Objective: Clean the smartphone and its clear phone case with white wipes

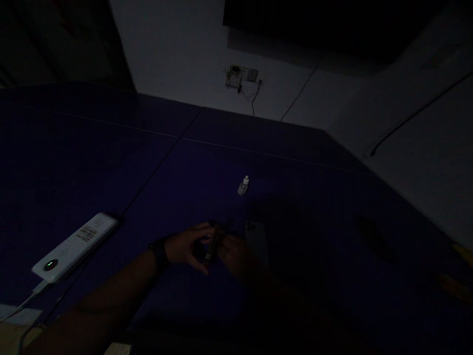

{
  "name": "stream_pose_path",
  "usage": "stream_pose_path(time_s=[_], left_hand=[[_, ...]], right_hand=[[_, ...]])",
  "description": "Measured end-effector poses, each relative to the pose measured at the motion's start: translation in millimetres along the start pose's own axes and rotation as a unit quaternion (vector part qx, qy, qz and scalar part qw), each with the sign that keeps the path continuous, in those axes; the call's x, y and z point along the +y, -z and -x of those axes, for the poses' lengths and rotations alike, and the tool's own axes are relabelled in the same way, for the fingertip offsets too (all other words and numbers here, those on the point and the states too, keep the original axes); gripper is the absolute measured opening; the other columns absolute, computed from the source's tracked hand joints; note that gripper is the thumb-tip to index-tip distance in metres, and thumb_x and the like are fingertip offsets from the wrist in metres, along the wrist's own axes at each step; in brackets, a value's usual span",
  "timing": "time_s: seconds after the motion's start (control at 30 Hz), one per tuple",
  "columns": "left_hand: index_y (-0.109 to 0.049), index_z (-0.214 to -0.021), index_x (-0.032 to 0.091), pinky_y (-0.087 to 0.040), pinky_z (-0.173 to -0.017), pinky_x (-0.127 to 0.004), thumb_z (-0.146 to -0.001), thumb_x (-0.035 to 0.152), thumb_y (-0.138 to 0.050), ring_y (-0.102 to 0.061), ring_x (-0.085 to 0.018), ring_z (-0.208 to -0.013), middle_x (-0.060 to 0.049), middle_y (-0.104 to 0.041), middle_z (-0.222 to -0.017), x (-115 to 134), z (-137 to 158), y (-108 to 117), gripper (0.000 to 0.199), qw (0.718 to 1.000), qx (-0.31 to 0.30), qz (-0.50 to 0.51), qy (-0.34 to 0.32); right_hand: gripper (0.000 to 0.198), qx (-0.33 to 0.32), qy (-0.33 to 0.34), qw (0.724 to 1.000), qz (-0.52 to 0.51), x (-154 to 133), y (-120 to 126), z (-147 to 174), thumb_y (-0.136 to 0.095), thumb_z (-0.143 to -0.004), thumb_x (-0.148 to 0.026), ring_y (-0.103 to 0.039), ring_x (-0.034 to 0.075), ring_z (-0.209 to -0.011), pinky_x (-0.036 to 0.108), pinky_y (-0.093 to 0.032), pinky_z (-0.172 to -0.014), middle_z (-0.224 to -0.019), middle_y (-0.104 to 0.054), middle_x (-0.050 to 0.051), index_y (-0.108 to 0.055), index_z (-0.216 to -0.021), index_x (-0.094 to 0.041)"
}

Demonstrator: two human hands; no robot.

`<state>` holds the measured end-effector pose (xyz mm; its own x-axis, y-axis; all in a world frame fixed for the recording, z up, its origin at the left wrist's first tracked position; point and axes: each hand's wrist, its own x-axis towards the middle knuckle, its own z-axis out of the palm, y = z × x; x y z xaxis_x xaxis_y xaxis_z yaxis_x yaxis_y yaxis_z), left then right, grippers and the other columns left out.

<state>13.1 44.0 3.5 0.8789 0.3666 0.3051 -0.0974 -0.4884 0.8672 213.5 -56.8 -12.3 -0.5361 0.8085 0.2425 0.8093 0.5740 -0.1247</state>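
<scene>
The scene is very dark. My left hand (pixel 186 245), with a dark watch on its wrist, and my right hand (pixel 232 254) meet over a dark blue table (pixel 111 162). Between them they hold a thin dark stick-like object (pixel 212 248), upright and slightly tilted; what it is cannot be told. A phone (pixel 256 239) lies face down on the table just right of my right hand. Farther back lies a small white dropper bottle (pixel 243 186), apart from both hands.
A white power strip (pixel 76 245) with a lit switch and a cable lies at the left near the table's edge. On the far wall is a socket (pixel 240 76) with wires. Dim objects lie at the right edge.
</scene>
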Motion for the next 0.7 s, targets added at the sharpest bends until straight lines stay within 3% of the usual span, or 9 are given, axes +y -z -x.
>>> stream_pose_path(time_s=[0.27,0.53,0.6,0.7], left_hand=[[-0.052,-0.141,0.026,-0.044,-0.106,-0.049,-0.056,0.060,-0.092,-0.053,-0.034,-0.124,-0.012,-0.057,-0.132,2.0,-1.2,0.6,0.100,1.000,-0.008,0.018,0.020],[-0.050,-0.144,0.027,-0.039,-0.111,-0.053,-0.055,0.058,-0.093,-0.051,-0.037,-0.128,-0.013,-0.056,-0.137,-0.9,2.5,-1.0,0.104,0.999,0.009,0.028,0.034],[-0.042,-0.149,0.027,-0.043,-0.107,-0.052,-0.063,0.062,-0.088,-0.054,-0.035,-0.122,-0.013,-0.058,-0.132,0.7,4.4,-3.4,0.104,0.996,0.029,0.068,0.046],[-0.007,-0.160,0.026,-0.052,-0.093,-0.046,-0.082,0.070,-0.068,-0.062,-0.028,-0.107,-0.013,-0.060,-0.121,4.2,6.0,-9.4,0.108,0.992,0.042,0.106,0.054]], right_hand=[[0.018,-0.029,-0.031,0.999,-0.030,-3.0,-0.4,-0.6,-0.055,-0.098,-0.014,-0.069,0.019,-0.096,0.028,-0.056,-0.085,-0.109,-0.074,0.006,-0.071,-0.105,-0.019],[0.016,-0.040,-0.013,0.999,-0.018,-4.6,4.7,-4.2,-0.060,-0.090,-0.008,-0.069,0.020,-0.082,0.030,-0.055,-0.073,-0.091,-0.075,0.006,-0.072,-0.086,-0.017],[0.012,-0.041,0.004,0.999,-0.036,-6.5,14.2,-0.9,-0.063,-0.090,-0.012,-0.068,0.017,-0.080,0.028,-0.054,-0.073,-0.089,-0.074,0.004,-0.072,-0.087,-0.018],[0.018,-0.012,-0.009,0.992,-0.122,-12.4,24.2,5.8,-0.072,-0.086,-0.022,-0.068,0.017,-0.085,0.027,-0.053,-0.076,-0.096,-0.073,0.003,-0.071,-0.104,-0.021]])
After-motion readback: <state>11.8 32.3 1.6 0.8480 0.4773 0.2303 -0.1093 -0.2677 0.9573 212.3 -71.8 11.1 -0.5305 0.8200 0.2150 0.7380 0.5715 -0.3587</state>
